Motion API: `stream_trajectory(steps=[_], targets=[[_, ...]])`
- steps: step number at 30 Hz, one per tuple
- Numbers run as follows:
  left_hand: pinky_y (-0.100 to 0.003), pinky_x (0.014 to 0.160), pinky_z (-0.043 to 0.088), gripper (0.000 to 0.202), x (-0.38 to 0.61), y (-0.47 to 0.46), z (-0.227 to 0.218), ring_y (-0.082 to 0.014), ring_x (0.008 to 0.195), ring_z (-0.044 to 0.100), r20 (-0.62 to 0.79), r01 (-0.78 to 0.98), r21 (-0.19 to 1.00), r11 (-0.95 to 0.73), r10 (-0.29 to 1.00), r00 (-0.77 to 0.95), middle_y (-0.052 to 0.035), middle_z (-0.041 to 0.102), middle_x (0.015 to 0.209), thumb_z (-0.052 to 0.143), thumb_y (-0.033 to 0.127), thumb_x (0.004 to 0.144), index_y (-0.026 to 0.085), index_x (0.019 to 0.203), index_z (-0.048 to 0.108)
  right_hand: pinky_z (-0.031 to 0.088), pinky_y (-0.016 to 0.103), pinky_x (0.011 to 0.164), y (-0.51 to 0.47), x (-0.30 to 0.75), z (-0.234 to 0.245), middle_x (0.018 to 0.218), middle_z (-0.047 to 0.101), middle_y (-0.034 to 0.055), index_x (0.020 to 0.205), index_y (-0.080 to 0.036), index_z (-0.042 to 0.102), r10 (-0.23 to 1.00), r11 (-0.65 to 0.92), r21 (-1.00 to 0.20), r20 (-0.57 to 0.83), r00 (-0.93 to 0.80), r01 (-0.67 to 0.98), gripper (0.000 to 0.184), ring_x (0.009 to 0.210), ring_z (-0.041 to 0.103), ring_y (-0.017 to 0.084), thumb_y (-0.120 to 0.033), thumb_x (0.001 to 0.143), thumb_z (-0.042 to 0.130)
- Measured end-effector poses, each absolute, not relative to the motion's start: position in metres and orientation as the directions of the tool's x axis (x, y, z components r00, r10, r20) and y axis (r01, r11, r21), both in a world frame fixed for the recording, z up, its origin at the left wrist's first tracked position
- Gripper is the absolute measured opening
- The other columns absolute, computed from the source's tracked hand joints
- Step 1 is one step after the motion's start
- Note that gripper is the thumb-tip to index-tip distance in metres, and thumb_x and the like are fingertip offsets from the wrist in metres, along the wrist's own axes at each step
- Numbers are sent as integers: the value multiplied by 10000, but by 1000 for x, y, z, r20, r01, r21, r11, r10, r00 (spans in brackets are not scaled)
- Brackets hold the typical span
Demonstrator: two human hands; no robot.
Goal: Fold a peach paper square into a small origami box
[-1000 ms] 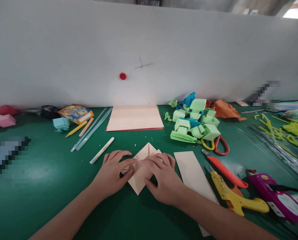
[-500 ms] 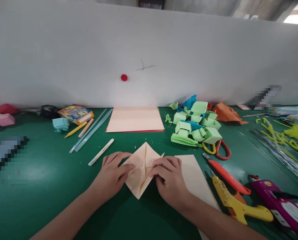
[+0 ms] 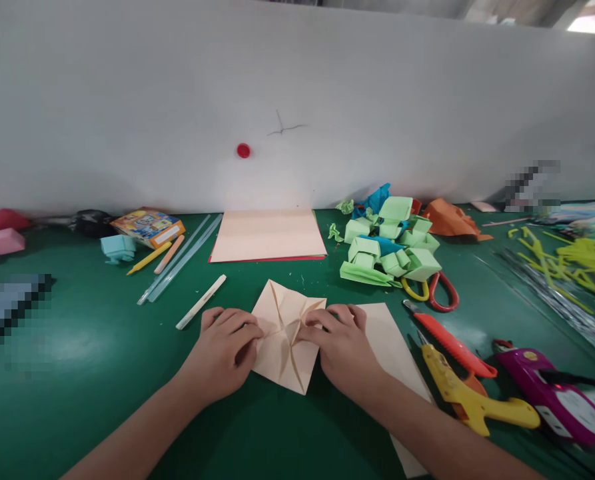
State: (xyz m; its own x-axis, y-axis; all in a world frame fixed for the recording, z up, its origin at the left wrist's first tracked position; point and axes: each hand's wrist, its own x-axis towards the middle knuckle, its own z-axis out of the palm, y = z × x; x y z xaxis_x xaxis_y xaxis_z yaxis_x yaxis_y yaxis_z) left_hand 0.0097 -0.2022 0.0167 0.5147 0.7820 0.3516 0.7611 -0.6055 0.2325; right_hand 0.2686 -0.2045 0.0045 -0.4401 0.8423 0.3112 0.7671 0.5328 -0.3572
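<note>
Both hands work at the near middle of the green surface [image 3: 227, 440], where a creased peach paper square [image 3: 283, 350] lies between them, its folds meeting near the centre. The left hand [image 3: 220, 350] has its grip clamped on the paper's left edge; the right hand [image 3: 344, 343] has its grip pinched on a fold at the right. A peach paper strip [image 3: 384, 347] runs partly beneath the right forearm. Right of it lie a yellow glue gun [image 3: 460, 387], a purple device [image 3: 532, 373] with a red light, and a red utility knife [image 3: 452, 340]. A white pen [image 3: 201, 302] rests beyond the left hand. Farther back are scissors [image 3: 442, 308], mostly hidden under green folded paper pieces [image 3: 364, 252], clear glue sticks [image 3: 178, 267] at left, and stacked paper sheets [image 3: 270, 237] against a white panel [image 3: 127, 100].
</note>
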Motion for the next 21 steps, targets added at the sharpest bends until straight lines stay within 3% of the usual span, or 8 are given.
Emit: stream_trajectory(steps=[4, 9, 13, 17, 21], targets=[[-420, 872, 383, 228, 9, -202, 16, -224, 965, 621, 339, 707, 253, -660, 745, 574, -51, 692, 1024, 501, 141, 938, 230, 988, 705, 285, 482, 876, -205, 271, 6, 1214, 687, 6, 1222, -409, 707, 854, 519, -314, 228, -467, 795, 699, 1046, 449, 277, 71, 746, 528], [-411, 847, 358, 307, 6, -202, 13, -213, 958, 613, 312, 690, 244, -682, 729, 610, -45, 687, 1056, 474, 130, 984, 265, 1144, 699, 306, 453, 807, -203, 276, 5, 1212, 651, 39, 1476, -471, 503, 840, 542, -254, 176, -513, 801, 912, 937, 430, 278, 68, 740, 519], [-407, 836, 360, 363, 5, -201, 11, -219, 985, 604, 317, 671, 240, -702, 710, 629, -49, 669, 1063, 461, 108, 987, 292, 1200, 690, 311, 468, 853, -204, 278, 4, 1285, 640, 61, 1539, -370, 438, 829, 559, -271, 169, -533, 784, 946, 1005, 463, 294, 89, 713, 482], [-400, 809, 387, 407, 7, -202, 10, -228, 968, 590, 291, 675, 224, -703, 709, 642, -61, 646, 1050, 456, 88, 965, 299, 1228, 684, 319, 470, 953, -209, 280, 8, 1274, 670, 79, 1427, -241, 525, 865, 498, -415, 169, -473, 762, 689, 1076, 521, 277, 54, 811, 430], [-408, 828, 442, 379, 10, -204, 11, -245, 965, 573, 260, 693, 215, -688, 725, 638, -80, 631, 1048, 484, 99, 937, 263, 1212, 686, 335, 444, 976, -214, 284, 13, 1175, 699, 54, 1140, -245, 645, 881, 462, -505, 166, -444, 729, 345, 1099, 541, 259, -50, 919, 466]])
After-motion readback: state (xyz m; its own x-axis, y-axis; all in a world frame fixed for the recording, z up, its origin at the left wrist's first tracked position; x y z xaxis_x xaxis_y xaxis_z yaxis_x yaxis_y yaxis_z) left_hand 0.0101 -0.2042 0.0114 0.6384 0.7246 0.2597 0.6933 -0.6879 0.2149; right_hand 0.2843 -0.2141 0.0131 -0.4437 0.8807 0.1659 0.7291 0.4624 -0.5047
